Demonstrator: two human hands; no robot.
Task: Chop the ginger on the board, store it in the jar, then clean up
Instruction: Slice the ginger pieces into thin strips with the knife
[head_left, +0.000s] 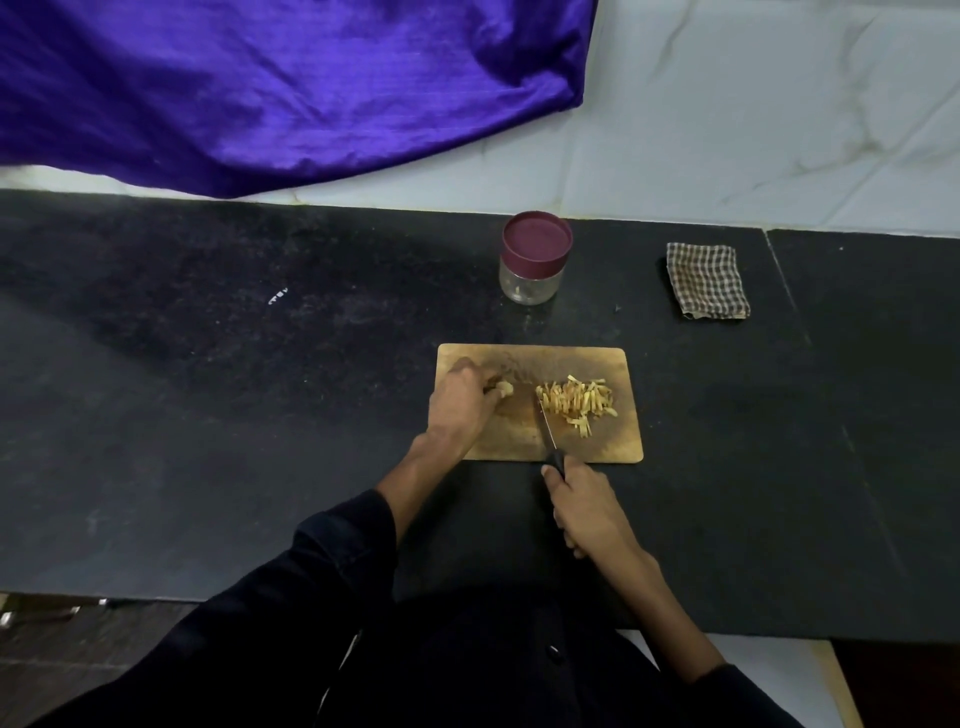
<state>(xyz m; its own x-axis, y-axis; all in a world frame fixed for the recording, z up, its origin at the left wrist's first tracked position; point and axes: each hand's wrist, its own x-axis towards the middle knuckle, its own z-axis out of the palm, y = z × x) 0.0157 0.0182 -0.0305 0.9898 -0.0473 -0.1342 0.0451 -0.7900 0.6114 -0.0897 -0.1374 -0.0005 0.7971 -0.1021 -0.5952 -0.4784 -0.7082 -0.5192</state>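
Chopping step ongoing: left hand (462, 402) pinches ginger stub (504, 388) mid cutting board (618, 441), right hand (587, 512) clamped on knife (546, 434) beside cut strips (576, 402); next, slice stub w/ fingertips clear.

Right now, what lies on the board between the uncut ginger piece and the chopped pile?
The knife blade, its tip against the pile of chopped ginger; the uncut ginger piece sits left of it on the cutting board. Head view.
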